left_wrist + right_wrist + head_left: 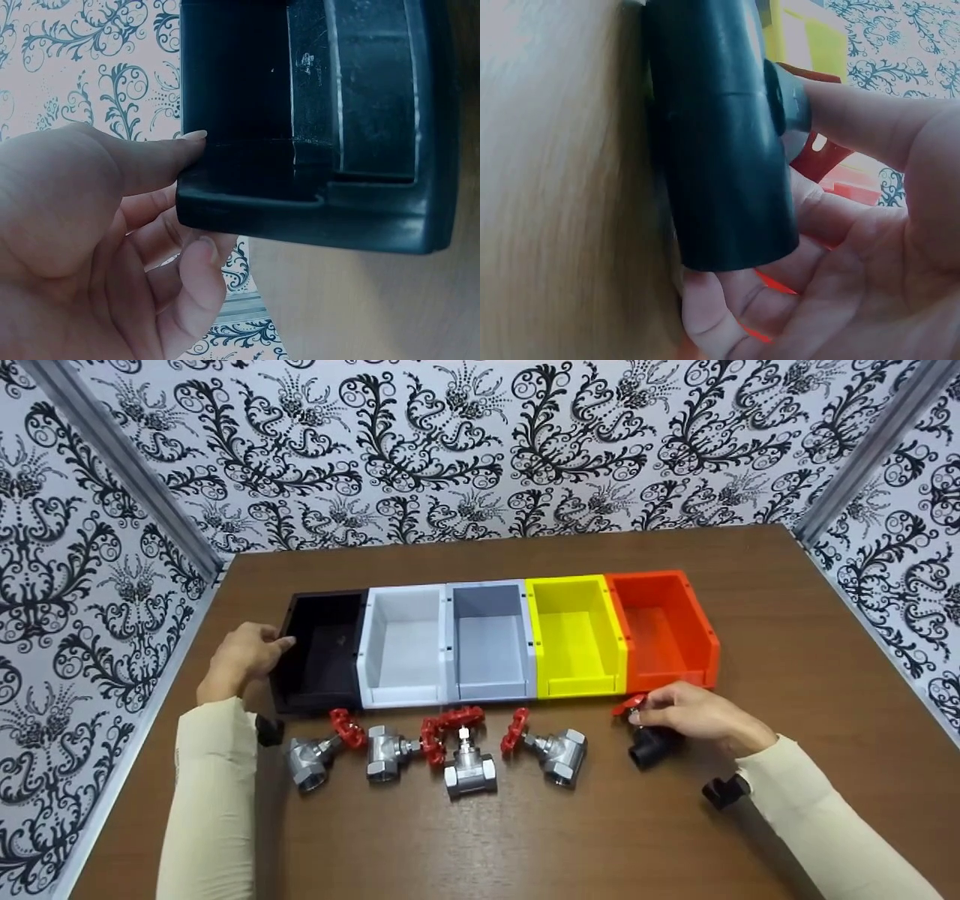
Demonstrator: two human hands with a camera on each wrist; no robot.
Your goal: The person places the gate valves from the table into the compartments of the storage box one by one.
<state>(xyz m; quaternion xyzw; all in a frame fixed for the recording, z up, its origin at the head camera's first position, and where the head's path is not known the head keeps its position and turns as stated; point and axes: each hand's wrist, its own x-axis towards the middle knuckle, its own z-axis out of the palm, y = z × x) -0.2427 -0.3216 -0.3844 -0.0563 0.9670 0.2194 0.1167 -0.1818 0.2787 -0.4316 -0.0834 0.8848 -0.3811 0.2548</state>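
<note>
My left hand (246, 656) grips the side wall of a black bin (322, 701), thumb over its rim and the other fingers outside, as the left wrist view shows. With my right hand (697, 716) I hold a black valve (646, 751) by its neck, just under its red handle (628, 705). In the right wrist view the valve's tubular black body (727, 180) lies close along the tabletop, the thumb at the grey neck (795, 112) and fingers behind. This valve is in front of the red bin (666, 641).
Between the black and red bins stand a white bin (405, 649), a grey bin (491, 649) and a yellow bin (577, 645), side by side. Several metal valves with red handwheels, among them a middle one (470, 776), lie before the row. Patterned walls (480, 450) enclose the table.
</note>
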